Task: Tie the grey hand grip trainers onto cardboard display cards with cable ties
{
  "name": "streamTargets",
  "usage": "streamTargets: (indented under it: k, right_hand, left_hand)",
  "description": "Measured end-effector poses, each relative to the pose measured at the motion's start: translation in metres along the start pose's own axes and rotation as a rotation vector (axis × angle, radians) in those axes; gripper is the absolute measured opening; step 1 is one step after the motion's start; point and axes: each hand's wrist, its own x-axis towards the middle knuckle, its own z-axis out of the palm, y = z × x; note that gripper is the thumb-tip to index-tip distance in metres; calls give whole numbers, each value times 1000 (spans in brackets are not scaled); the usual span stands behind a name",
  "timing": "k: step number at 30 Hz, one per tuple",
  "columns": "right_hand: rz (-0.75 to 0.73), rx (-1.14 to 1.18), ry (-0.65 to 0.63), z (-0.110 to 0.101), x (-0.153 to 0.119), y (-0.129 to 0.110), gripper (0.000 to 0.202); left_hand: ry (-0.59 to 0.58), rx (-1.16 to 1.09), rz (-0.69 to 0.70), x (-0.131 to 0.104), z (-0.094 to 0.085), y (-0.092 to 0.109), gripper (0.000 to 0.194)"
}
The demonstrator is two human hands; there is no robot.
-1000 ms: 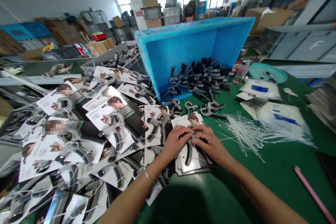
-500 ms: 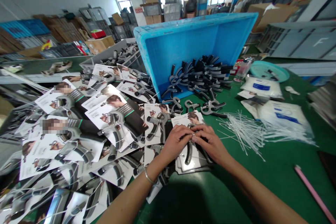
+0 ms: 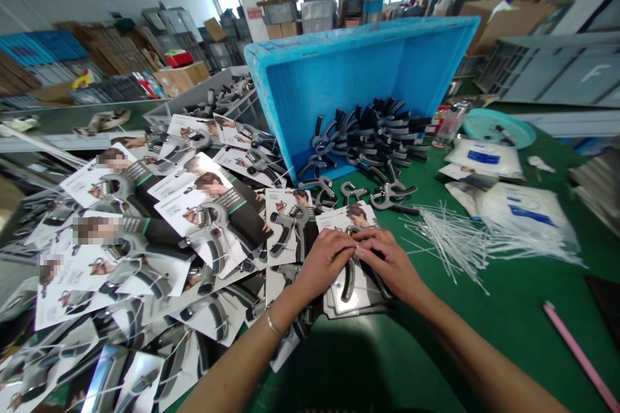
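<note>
A grey and black hand grip strengthener (image 3: 347,284) lies on a short stack of printed cards (image 3: 358,302) in front of me. My left hand (image 3: 330,259) and my right hand (image 3: 387,261) meet over its upper part, fingertips pinched together. Something small and whitish shows between the fingertips, too small to name. The fingers cover the strengthener's top. Just left lie cards with hand grip strengtheners fastened to them (image 3: 289,226), some with thin white ties around them. Loose white cable ties (image 3: 450,239) are spread right of my right hand.
A blue crate (image 3: 358,77) lies on its side, its opening toward me, spilling loose hand grip strengtheners (image 3: 372,135). Plastic bags (image 3: 533,213), a turquoise plate (image 3: 520,132) and a pink stick (image 3: 578,355) are on the right. A person (image 3: 352,6) is behind the crate.
Both hands stay pinched at nearly the same spot above the strengthener. The view has shifted very slightly; nothing else visibly moved.
</note>
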Motion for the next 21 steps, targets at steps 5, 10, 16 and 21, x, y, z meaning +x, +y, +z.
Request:
streamTargets:
  k: [5, 10, 16, 21]
  right_hand:
    - [5, 16, 11, 1, 1, 0, 15]
    - [-25, 1, -26, -2, -2, -1, 15]
    - [-58, -53, -47, -2, -1, 0, 12]
    - [-56, -57, -48, -2, -1, -1, 13]
  left_hand:
    - [-6, -166, -119, 2, -4, 1, 16]
    - [8, -182, -118, 2, -3, -1, 15]
    - [67, -203, -161, 2, 2, -3, 15]
    - [45, -198, -141, 1, 1, -3, 14]
